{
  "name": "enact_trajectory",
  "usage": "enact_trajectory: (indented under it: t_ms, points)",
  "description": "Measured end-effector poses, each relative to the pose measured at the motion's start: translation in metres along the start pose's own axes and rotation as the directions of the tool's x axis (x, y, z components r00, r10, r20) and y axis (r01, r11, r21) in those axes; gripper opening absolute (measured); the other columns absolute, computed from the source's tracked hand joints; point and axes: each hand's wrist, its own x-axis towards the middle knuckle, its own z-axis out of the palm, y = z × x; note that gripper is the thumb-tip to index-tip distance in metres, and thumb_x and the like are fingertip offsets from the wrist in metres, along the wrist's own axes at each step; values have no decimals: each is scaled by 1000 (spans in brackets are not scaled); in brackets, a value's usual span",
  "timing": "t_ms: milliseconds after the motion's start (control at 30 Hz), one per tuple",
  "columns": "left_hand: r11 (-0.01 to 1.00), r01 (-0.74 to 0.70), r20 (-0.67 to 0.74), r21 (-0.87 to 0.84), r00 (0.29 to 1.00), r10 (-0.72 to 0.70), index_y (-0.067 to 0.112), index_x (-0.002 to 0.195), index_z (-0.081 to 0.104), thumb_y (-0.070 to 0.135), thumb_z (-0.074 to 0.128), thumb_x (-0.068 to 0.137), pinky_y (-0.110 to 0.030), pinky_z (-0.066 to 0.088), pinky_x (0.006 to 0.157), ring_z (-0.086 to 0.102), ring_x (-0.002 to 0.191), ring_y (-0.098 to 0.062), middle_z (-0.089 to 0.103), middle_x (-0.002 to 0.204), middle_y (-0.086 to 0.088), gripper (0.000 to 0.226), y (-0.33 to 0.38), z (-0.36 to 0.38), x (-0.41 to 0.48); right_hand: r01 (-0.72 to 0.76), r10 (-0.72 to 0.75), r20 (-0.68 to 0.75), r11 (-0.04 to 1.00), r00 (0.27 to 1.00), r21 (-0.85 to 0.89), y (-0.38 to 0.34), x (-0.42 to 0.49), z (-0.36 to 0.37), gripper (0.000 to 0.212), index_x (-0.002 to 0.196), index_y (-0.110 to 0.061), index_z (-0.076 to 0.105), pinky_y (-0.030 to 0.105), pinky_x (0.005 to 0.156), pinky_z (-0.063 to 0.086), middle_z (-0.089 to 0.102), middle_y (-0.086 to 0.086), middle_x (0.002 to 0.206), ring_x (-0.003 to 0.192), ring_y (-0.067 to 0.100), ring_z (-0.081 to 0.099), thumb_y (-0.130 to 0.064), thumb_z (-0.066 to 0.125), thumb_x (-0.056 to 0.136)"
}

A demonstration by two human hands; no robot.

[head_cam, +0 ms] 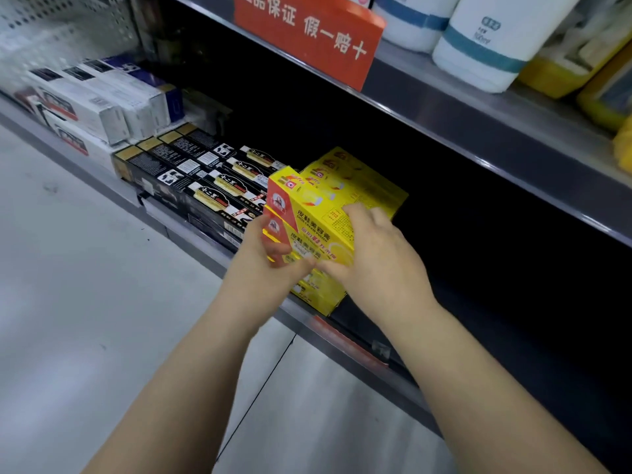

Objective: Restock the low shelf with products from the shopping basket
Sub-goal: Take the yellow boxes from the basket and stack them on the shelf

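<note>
Down at the front edge of the low shelf [345, 343], just beside rows of black boxes [205, 186], clasping a stack of yellow boxes [318, 217] with forearms outstretched: left hand [263, 265] curled round the red end, right hand [376, 258] gripping top and side.

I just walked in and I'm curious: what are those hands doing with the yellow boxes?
A person is putting boxes onto a store shelf. Both hands hold a stack of yellow boxes at the front edge of the low shelf. The left hand grips the stack's near end, and the right hand has its fingers over the top. More yellow boxes lie just behind, and black boxes sit in rows to the left. The basket is out of view.
</note>
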Motion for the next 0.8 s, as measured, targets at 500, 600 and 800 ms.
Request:
enact_trajectory:
  t_ms: [500,600,800]
  points:
    - [1000,-8,50,-16,999,9,21,106,59,16,68,83,-1,42,54,57,79,-2,63,102,2,25,33,4,-44,-69,37,240,989,970,128,15,-3,-38,93,142,-22,25,38,102,38,38,6,136,127,26,38,-42,79,69]
    - [997,-77,142,-10,987,78,17,101,63,12,67,83,-4,45,61,61,81,-7,65,98,0,19,59,15,-67,-59,13,310,988,951,141,38,-33,-83,73,133,-27,40,34,99,41,46,1,127,118,19,46,-37,78,71]
    - [959,-278,493,58,843,214,23,91,62,10,70,81,-17,51,78,63,85,-10,66,93,2,18,113,74,-126,-220,89,344,906,935,363,105,-145,-168,34,96,-39,58,16,81,47,60,-18,96,89,-4,56,-31,79,70]
